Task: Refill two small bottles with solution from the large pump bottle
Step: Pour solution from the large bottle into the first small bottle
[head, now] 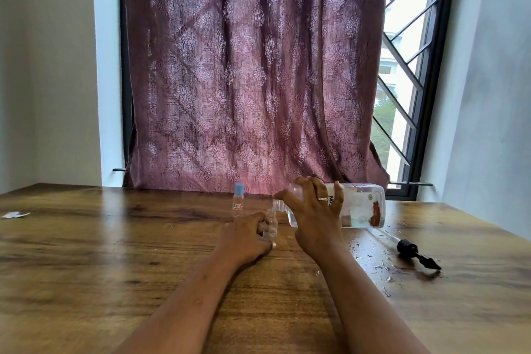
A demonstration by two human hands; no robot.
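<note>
My right hand (pixel 319 215) grips the large clear bottle (pixel 362 207) and holds it tipped on its side, its open threaded neck pointing left over a small clear bottle (pixel 271 227). That small bottle stands uncapped on the wooden table (pixel 115 267), and my left hand (pixel 247 237) holds it with fingers curled round its lower part. A second small bottle (pixel 238 200) with a blue cap stands upright behind, apart from both hands. The black pump head with its long tube (pixel 413 250) lies on the table to the right.
Drops of liquid (pixel 379 264) are scattered on the table near the pump. A small white scrap (pixel 14 214) lies at the far left edge. A purple curtain (pixel 244 72) hangs over the window behind the table.
</note>
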